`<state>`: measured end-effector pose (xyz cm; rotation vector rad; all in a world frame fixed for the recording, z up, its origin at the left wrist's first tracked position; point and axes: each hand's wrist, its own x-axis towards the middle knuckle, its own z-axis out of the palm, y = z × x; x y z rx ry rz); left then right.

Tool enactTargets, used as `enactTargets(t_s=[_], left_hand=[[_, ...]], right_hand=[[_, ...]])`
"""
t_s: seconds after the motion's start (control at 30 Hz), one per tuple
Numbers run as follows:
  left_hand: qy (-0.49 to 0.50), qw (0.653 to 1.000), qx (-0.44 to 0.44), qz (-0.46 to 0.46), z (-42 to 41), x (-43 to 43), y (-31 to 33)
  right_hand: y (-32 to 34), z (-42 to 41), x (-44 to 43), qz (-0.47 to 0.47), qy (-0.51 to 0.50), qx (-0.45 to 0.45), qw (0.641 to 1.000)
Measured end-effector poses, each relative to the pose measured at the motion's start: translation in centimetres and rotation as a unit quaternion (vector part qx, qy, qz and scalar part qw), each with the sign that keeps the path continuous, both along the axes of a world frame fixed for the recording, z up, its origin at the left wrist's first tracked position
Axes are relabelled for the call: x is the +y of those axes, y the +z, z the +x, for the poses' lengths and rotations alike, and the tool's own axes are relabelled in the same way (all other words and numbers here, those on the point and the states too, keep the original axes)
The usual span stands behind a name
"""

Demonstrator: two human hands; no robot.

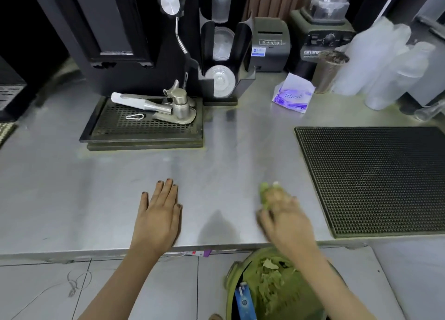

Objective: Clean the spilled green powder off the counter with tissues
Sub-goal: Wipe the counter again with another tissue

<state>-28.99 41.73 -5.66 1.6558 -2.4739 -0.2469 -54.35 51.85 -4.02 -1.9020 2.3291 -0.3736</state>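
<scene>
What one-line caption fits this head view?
Right hand grips a green-stained tissue on the steel counter; left hand rests flat; bin of used tissues below.

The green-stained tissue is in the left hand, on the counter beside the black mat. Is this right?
No: the head view shows the tissue in the right hand, on the counter beside the black mat. The left hand lies flat and empty.
</scene>
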Motion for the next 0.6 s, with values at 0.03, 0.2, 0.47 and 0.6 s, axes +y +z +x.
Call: enactTargets(t_s=[0.03, 0.2, 0.47, 0.6], left_hand=[[0.001, 1.0, 0.004, 0.001, 0.0, 0.0, 0.0], [0.001, 1.0, 0.003, -0.004, 0.0, 0.0, 0.0], [-0.003, 1.0, -0.009, -0.003, 0.1, 0.1, 0.0], [-0.001, 1.0, -0.003, -0.002, 0.1, 0.1, 0.1]], right_hand=[[-0.1, -2.1, -1.1, 0.0, -0.054, 0.015, 0.998], [-0.4, -0.6, -5.0, 0.01, -0.107, -0.007, 0.994], [-0.1, 1.3, 4.8, 0.017, 0.012, 0.018, 1.0], [0.0, -2.8, -1.0, 0.004, -0.139, 0.006, 0.99]])
